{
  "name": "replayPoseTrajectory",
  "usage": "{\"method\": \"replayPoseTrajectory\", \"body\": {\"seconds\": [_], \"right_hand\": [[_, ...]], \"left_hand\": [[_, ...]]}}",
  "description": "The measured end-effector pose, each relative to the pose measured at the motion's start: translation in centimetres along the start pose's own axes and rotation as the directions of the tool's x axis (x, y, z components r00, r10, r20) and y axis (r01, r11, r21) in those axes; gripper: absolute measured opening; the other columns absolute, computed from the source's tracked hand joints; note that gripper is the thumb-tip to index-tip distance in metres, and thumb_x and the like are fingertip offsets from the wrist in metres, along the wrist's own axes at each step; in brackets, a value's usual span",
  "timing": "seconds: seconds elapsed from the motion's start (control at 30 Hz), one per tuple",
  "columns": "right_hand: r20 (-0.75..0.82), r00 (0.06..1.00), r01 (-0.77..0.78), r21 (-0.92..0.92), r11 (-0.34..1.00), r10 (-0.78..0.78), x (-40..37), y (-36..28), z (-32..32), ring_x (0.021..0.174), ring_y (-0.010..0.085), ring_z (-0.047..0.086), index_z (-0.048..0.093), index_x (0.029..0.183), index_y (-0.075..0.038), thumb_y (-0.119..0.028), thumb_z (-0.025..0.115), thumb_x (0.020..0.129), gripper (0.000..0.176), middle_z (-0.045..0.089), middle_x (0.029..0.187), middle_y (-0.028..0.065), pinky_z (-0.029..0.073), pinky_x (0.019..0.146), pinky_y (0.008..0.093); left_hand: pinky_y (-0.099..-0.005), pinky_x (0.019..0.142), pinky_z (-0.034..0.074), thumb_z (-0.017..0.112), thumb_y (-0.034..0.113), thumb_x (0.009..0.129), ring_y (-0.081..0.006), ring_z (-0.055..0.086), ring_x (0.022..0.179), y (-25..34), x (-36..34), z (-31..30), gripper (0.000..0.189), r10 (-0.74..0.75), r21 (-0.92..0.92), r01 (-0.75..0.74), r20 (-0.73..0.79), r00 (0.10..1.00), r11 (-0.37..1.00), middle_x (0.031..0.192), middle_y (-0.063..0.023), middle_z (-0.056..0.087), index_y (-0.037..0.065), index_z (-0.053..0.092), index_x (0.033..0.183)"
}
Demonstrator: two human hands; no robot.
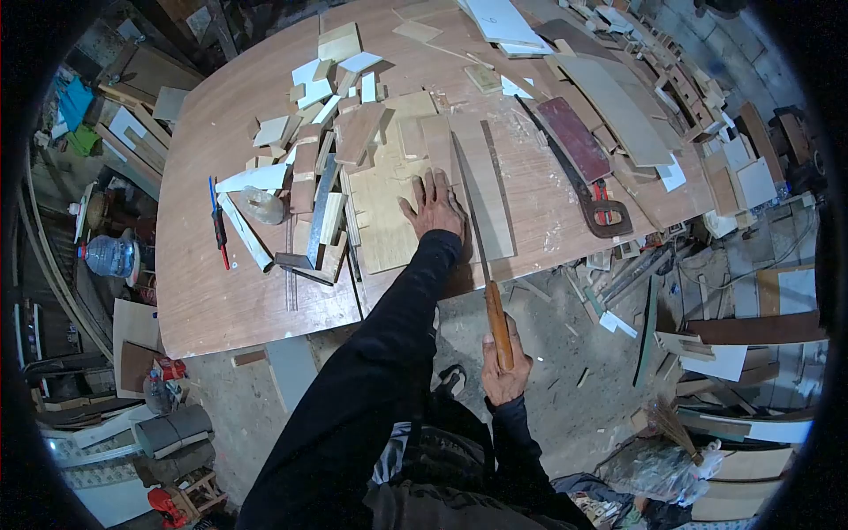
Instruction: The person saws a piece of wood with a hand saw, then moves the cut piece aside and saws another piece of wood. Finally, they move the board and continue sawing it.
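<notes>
Handsaw point(497, 309) in my right hand point(505, 375), fingers curled round its handle point(501, 336), blade point(473, 216) reaching over the bench point(221, 309) just right of my left hand point(435, 210), which lies flat, fingers slightly spread, on a board point(438, 137).

A broad wooden table point(203, 291) stands on a dusty grey floor point(565, 415) strewn with scraps point(617, 324). At the upper right rises a seamed grey wall point(724, 44), boards point(755, 183) heaped below. On the right, a straw broom point(675, 427) lies by a plastic bag point(654, 468); on the left, a water bottle point(110, 258) and a rolled mat point(172, 433) sit among clutter. Pale light falls on the table.
</notes>
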State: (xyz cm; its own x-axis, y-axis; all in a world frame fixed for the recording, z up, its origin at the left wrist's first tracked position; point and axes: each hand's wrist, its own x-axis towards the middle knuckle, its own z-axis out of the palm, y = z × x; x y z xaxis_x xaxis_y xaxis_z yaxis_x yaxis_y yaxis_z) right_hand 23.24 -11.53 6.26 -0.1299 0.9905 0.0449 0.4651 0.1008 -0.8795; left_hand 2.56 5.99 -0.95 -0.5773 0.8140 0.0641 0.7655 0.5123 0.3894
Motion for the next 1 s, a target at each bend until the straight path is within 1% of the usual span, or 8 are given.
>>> {"method": "replayPoseTrajectory", "body": {"seconds": [0.1, 0.2, 0.33, 0.4, 0.63, 0.73, 0.83, 1.0], "right_hand": [[-0.062, 0.994, 0.090, -0.006, 0.996, -0.090, 0.1, 1.3, 0.7, 0.068, 0.0162, 0.062, 0.055, 0.128, -0.004, -0.017, 0.060, 0.091, 0.039, 0.066, 0.087, 0.0140, 0.051, 0.064, 0.0294], [0.071, 0.997, -0.021, 0.029, 0.999, 0.019, 0.4, -0.3, -0.2, 0.070, 0.0164, 0.064, 0.056, 0.127, -0.004, -0.017, 0.060, 0.092, 0.038, 0.067, 0.092, 0.0129, 0.051, 0.066, 0.0290], [-0.031, 0.999, -0.004, 0.081, 0.997, 0.006, 0.1, 0.3, 0.4, 0.078, 0.0183, 0.065, 0.055, 0.129, -0.002, -0.016, 0.061, 0.091, 0.040, 0.067, 0.099, 0.0134, 0.052, 0.072, 0.0301], [-0.018, 0.989, 0.151, 0.102, 0.983, -0.150, 0.3, 1.7, -0.3, 0.088, 0.0276, 0.070, 0.050, 0.134, -0.004, -0.012, 0.061, 0.088, 0.048, 0.066, 0.108, 0.0218, 0.053, 0.077, 0.0356], [0.017, 0.997, 0.079, 0.069, 0.994, -0.081, 0.5, 0.8, -0.9, 0.084, 0.0281, 0.070, 0.049, 0.134, -0.006, -0.012, 0.060, 0.088, 0.048, 0.067, 0.105, 0.0205, 0.054, 0.074, 0.0354], [0.059, 0.995, -0.084, 0.119, 0.989, 0.077, 0.4, -1.4, -0.4, 0.085, 0.0200, 0.065, 0.054, 0.130, -0.003, -0.015, 0.058, 0.092, 0.040, 0.067, 0.100, 0.0153, 0.052, 0.078, 0.0321], [-0.009, 1.000, -0.017, 0.067, 0.998, 0.017, 0.6, -2.1, -0.4, 0.066, 0.0191, 0.065, 0.051, 0.132, -0.009, -0.014, 0.061, 0.089, 0.044, 0.066, 0.086, 0.0128, 0.054, 0.064, 0.0312], [0.004, 1.000, -0.004, 0.008, 1.000, 0.004, 0.2, -2.8, -1.1, 0.068, 0.0193, 0.067, 0.052, 0.130, -0.005, -0.012, 0.061, 0.088, 0.044, 0.068, 0.090, 0.0137, 0.054, 0.065, 0.0312]], "left_hand": [[-0.0619, 0.112, 0.001, 0.039, 0.022, 0.094, -0.0273, 0.016, 0.145, 0.0, 0.0, -0.2, 0.057, 0.029, -0.050, -0.029, 0.007, 1.000, 0.998, 0.156, -0.0056, 0.025, 0.016, 0.027, 0.150], [-0.0618, 0.112, 0.000, 0.038, 0.024, 0.095, -0.0274, 0.016, 0.145, -0.3, 0.1, 0.0, 0.055, 0.046, -0.057, -0.046, -0.004, 0.999, 0.997, 0.155, -0.0059, 0.026, 0.016, 0.028, 0.149], [-0.0619, 0.112, 0.001, 0.039, 0.021, 0.095, -0.0287, 0.016, 0.145, 0.0, 0.0, -0.2, 0.056, 0.032, -0.073, -0.031, 0.009, 0.999, 0.997, 0.155, -0.0089, 0.026, 0.014, 0.028, 0.149], [-0.0612, 0.112, 0.002, 0.043, 0.020, 0.091, -0.0302, 0.015, 0.145, -0.4, 0.2, 0.3, 0.057, 0.081, -0.064, -0.083, -0.043, 0.996, 0.994, 0.153, -0.0121, 0.029, 0.009, 0.032, 0.146], [-0.0591, 0.112, 0.009, 0.050, 0.022, 0.084, -0.0304, 0.015, 0.145, -1.2, 2.5, 0.9, 0.058, 0.142, -0.024, -0.143, -0.021, 0.990, 0.989, 0.151, -0.0105, 0.029, 0.005, 0.036, 0.138], [-0.0543, 0.114, 0.012, 0.052, 0.021, 0.088, -0.0284, 0.022, 0.143, -1.2, 2.2, 0.1, 0.058, 0.129, -0.184, -0.147, -0.103, 0.986, 0.972, 0.147, -0.0098, 0.034, 0.013, 0.034, 0.142], [-0.0523, 0.114, 0.014, 0.044, 0.023, 0.093, -0.0280, 0.023, 0.143, -0.6, 2.4, -0.1, 0.056, 0.111, -0.127, -0.129, -0.144, 0.983, 0.983, 0.153, -0.0070, 0.028, 0.014, 0.030, 0.146], [-0.0538, 0.115, 0.011, 0.043, 0.022, 0.091, -0.0300, 0.019, 0.144, -1.0, 3.0, 0.1, 0.059, 0.129, -0.059, -0.131, -0.025, 0.991, 0.990, 0.157, -0.0014, 0.020, 0.012, 0.031, 0.148]]}}
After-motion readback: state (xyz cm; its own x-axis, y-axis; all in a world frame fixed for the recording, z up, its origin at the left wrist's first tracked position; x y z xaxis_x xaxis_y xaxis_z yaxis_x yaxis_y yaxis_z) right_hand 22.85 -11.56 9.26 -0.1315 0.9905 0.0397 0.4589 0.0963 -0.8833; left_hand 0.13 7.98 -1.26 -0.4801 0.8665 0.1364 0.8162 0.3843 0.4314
